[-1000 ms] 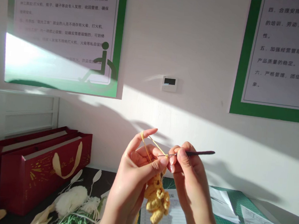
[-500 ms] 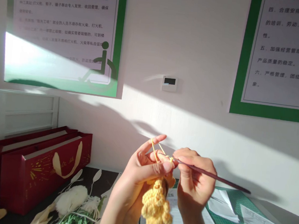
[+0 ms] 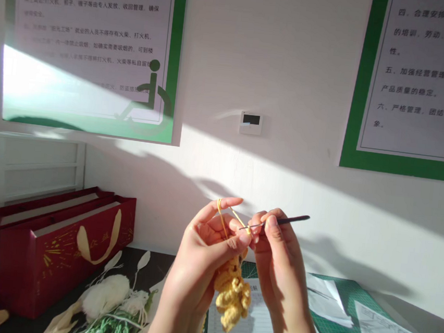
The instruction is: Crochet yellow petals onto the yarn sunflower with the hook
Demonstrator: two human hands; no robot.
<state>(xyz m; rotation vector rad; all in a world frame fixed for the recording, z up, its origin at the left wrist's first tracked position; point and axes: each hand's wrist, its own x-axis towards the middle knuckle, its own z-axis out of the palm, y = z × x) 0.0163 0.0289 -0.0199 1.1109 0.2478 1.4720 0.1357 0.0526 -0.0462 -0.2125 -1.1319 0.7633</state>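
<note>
My left hand (image 3: 202, 243) pinches the top of a bumpy yellow crochet piece (image 3: 232, 296) between thumb and fingers. Yellow yarn (image 3: 222, 220) loops round its raised index finger and runs down to the stitches. In my right hand (image 3: 277, 245) is a dark-handled crochet hook (image 3: 293, 219), its thin metal tip pointing left at the top stitches beside my left thumb. The two hands nearly meet there. The crochet piece hangs below my left hand, over a printed sheet (image 3: 232, 324). Fingers hide part of the piece's upper end.
Red gift bags (image 3: 65, 245) stand at the left, before a white drawer unit (image 3: 41, 165). A white pompom (image 3: 105, 296) and green yarn (image 3: 112, 328) lie nearby. Papers (image 3: 329, 300) rest on a green cutting mat (image 3: 351, 289). Behind is a wall with posters and a thermostat (image 3: 251, 123).
My right hand has turned, so the hook's handle now points up and right instead of down and right. The crochet piece has swung and sits higher; my left hand has shifted slightly left.
</note>
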